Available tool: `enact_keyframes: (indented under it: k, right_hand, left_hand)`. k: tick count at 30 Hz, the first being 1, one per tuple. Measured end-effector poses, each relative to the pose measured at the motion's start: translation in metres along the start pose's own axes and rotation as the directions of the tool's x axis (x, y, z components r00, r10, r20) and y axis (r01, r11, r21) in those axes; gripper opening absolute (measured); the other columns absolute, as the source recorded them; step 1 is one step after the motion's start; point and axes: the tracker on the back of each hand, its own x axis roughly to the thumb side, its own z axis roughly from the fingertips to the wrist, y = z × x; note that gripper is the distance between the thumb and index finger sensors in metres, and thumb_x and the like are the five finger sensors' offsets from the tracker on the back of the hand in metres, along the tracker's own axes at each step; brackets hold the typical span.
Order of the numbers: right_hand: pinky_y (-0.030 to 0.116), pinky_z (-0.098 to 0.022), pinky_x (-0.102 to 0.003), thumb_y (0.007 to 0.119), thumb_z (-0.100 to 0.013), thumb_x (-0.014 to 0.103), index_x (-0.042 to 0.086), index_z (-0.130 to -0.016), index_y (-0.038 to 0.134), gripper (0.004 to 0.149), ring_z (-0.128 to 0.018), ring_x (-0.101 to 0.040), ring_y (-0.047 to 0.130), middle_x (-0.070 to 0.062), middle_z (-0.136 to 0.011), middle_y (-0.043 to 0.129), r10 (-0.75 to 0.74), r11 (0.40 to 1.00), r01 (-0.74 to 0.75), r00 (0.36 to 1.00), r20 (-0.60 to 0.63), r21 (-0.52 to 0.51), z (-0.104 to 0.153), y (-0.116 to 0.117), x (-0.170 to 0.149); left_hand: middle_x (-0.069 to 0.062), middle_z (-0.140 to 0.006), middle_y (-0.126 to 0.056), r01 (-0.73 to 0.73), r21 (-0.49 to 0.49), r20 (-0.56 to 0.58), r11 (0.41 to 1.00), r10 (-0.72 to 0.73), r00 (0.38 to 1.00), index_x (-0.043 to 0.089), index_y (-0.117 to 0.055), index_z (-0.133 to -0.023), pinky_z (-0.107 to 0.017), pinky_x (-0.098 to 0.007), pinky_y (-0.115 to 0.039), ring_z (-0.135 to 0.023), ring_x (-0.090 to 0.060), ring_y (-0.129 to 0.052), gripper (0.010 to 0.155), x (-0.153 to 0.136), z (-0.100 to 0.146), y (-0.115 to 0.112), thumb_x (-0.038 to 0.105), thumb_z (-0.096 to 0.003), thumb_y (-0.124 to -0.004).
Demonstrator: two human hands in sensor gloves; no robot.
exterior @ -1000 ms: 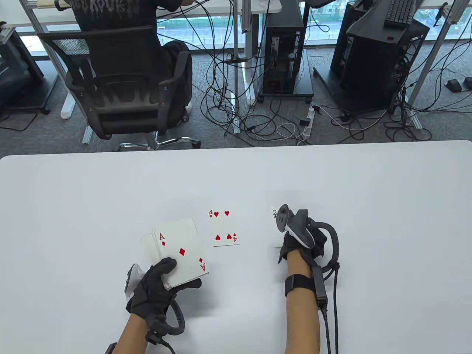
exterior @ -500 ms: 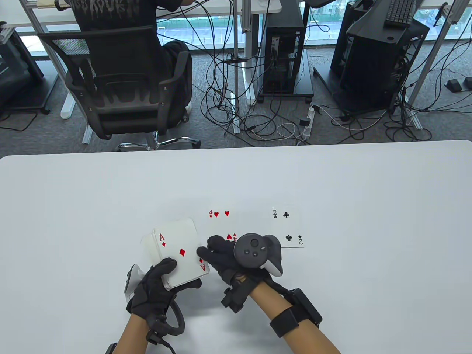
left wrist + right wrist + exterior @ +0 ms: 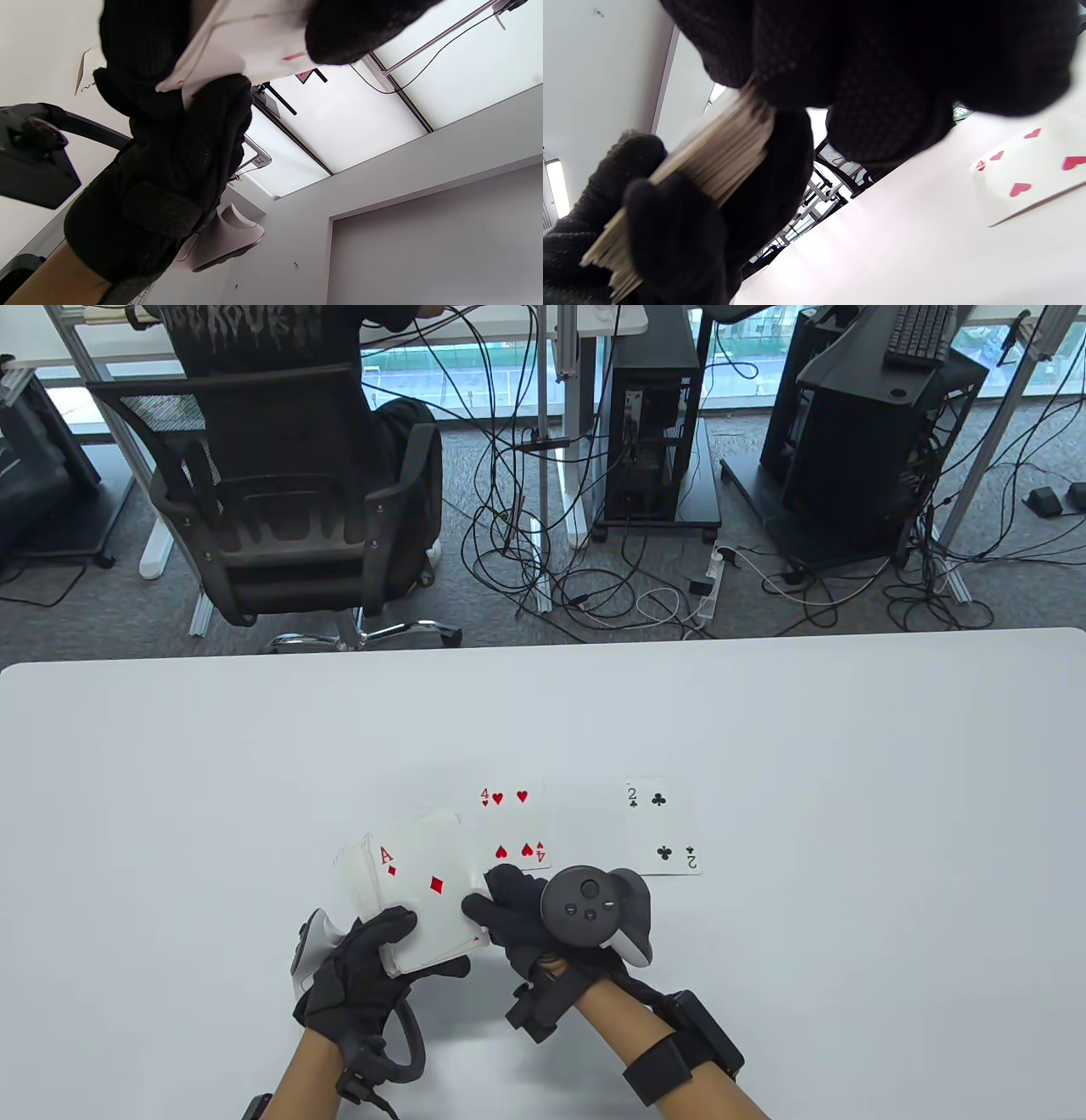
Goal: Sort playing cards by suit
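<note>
Raised slightly, the deck (image 3: 416, 891) sits gripped in the left hand (image 3: 361, 976); right hand (image 3: 517, 912) pinches its edge, right wrist view shows.

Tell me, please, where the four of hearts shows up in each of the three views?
Table view: the four of hearts lies flat on the table, just beyond the right hand.
Left wrist view: not in it.
Right wrist view: right edge, on the table.
Shared landmark: the deck that the left hand holds.
</note>
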Motion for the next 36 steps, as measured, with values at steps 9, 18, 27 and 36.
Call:
enact_keyframes:
  k: [9, 18, 27, 36]
  right_hand:
    - [0.088, -0.014, -0.035, 0.070, -0.053, 0.022, -0.012, -0.072, 0.075, 0.040, -0.026, -0.029, 0.097, -0.009, -0.038, 0.091, -0.237, 0.969, 0.214, 0.949, -0.209, -0.126, 0.015, -0.033, -0.051]
    - [0.088, -0.008, -0.032, 0.070, -0.053, 0.020, -0.025, -0.084, 0.058, 0.055, -0.020, -0.027, 0.098, -0.006, -0.035, 0.092, 0.014, 0.968, 0.094, 0.907, -0.421, 0.235, 0.049, -0.004, -0.061]
    - [0.087, -0.002, -0.030, 0.069, -0.054, 0.017, -0.024, -0.092, 0.037, 0.064, -0.013, -0.024, 0.098, -0.005, -0.031, 0.092, 0.504, 0.773, -0.354, 0.846, -0.173, 0.526, 0.061, 0.047, -0.021]
    - [0.087, -0.002, -0.031, 0.064, -0.055, 0.017, -0.022, -0.093, 0.036, 0.060, -0.011, -0.024, 0.098, -0.007, -0.029, 0.093, 0.677, 0.570, -0.464, 0.733, -0.067, 0.678, 0.068, 0.071, -0.014]
  left_hand:
    - [-0.002, -0.118, -0.044, -0.058, 0.002, 0.046, 0.998, 0.058, 0.997, 0.038, -0.030, -0.111, -0.059, -0.047, -0.081, -0.105, -0.039, -0.066, 0.064, 0.002, 0.000, 0.000, 0.046, -0.0626, -0.071]
    - [-0.001, -0.119, -0.043, -0.064, 0.018, 0.077, 0.998, 0.062, 0.995, 0.038, -0.029, -0.111, -0.060, -0.046, -0.081, -0.105, -0.038, -0.066, 0.064, 0.004, 0.000, 0.001, 0.047, -0.0631, -0.070]
    - [-0.001, -0.119, -0.043, -0.070, 0.025, 0.070, 0.997, 0.068, 0.995, 0.038, -0.028, -0.111, -0.060, -0.046, -0.081, -0.105, -0.038, -0.066, 0.064, 0.004, 0.001, 0.000, 0.047, -0.0632, -0.070]
    - [-0.002, -0.119, -0.043, -0.069, 0.026, 0.061, 0.997, 0.067, 0.996, 0.038, -0.028, -0.111, -0.060, -0.046, -0.081, -0.105, -0.039, -0.065, 0.064, 0.004, 0.001, 0.000, 0.047, -0.0633, -0.070]
